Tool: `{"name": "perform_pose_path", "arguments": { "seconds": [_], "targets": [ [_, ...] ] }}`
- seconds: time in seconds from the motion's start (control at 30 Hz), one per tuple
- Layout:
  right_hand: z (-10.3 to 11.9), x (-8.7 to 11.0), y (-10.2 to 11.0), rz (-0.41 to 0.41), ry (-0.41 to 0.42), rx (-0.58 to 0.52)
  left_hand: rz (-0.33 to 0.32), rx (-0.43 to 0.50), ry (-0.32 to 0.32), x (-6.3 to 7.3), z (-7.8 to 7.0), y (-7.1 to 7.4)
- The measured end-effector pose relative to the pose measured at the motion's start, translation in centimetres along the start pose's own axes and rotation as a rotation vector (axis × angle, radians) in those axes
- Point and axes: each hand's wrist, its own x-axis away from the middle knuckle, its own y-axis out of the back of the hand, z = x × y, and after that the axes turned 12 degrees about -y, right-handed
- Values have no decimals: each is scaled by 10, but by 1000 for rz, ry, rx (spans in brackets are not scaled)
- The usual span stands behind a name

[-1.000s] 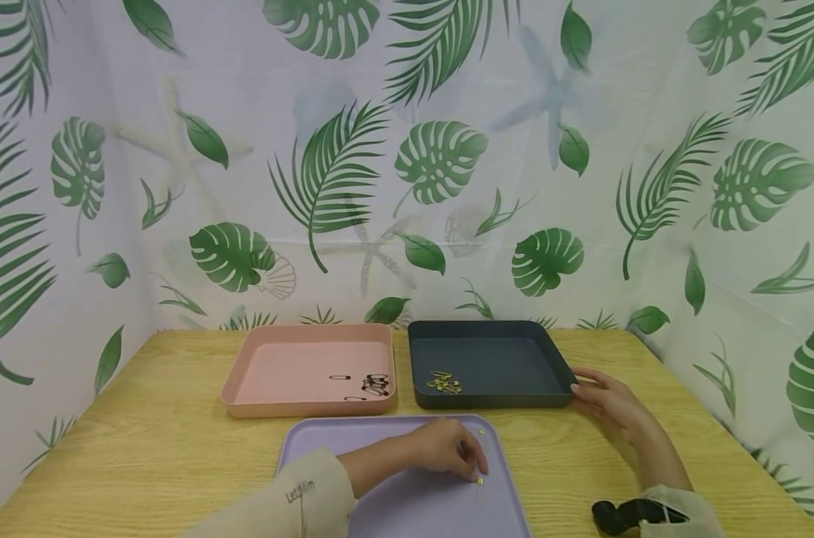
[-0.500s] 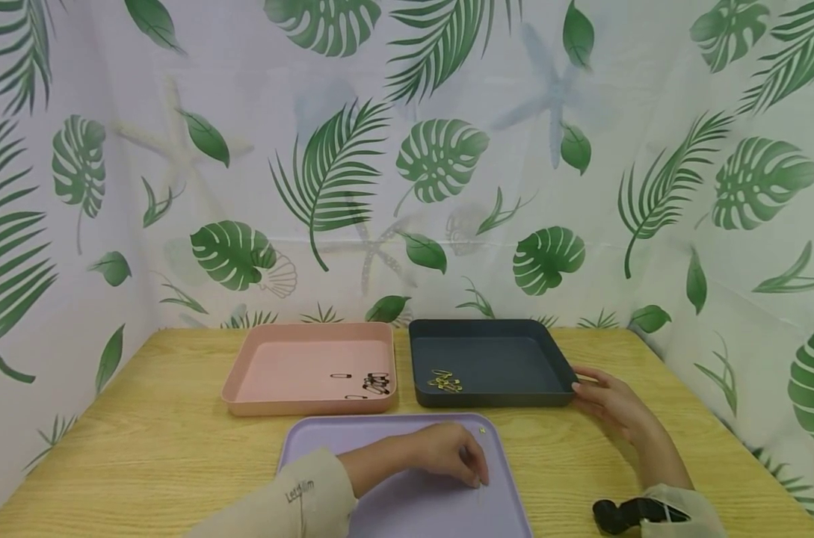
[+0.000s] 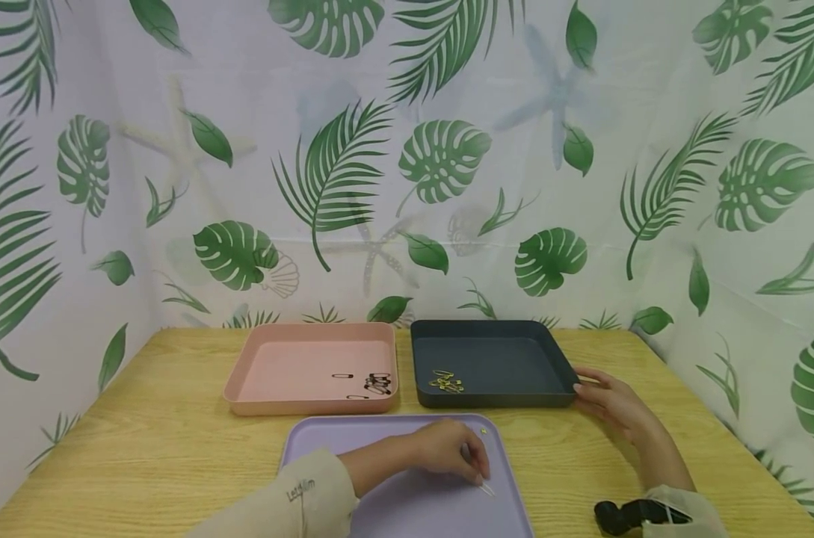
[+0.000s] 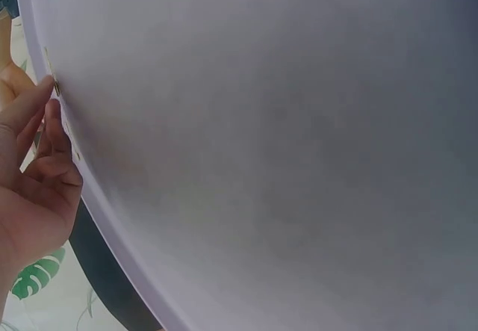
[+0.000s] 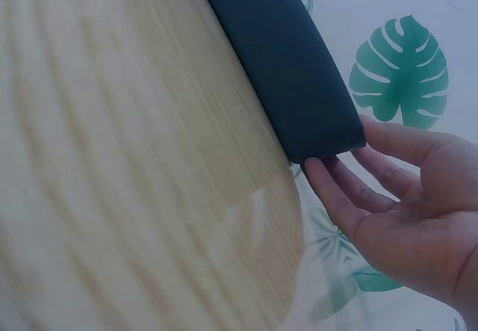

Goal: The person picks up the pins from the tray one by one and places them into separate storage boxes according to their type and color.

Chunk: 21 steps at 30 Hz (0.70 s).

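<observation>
Over the right part of the purple tray [image 3: 420, 515], my left hand [image 3: 447, 447] pinches a gold safety pin [image 3: 488, 489] between thumb and forefinger. The pin's thin wires stick out past the fingertips, and its other end is hidden by them. Another small gold safety pin [image 3: 483, 431] lies near the tray's far right corner. My right hand [image 3: 615, 409] touches the near right corner of the dark blue tray [image 3: 507, 400]. In the right wrist view, its thumb and fairly straight fingers rest against that corner. Several gold safety pins [image 3: 447, 382] lie in this tray's near left corner.
Left of the dark tray stands a pink tray [image 3: 299, 409], with several black safety pins [image 3: 377, 384] mostly heaped at its near right corner. All three trays are on a wooden table [image 3: 144, 433]. A leaf-patterned cloth [image 3: 353, 284] encloses the back and sides.
A gold safety pin's end showed by my left fingertips, then was covered by them. Now its wires project from the pinch. My right hand keeps its place at the dark tray.
</observation>
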Motion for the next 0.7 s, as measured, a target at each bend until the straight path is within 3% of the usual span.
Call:
{"name": "perform_pose_path", "arguments": {
  "seconds": [0.5,0.7],
  "targets": [
    [0,0,-2,-21,-25,33,17,28,-13,1,0,0],
    [0,1,-2,-26,-21,33,10,20,20,1,1,0]
  ]
}}
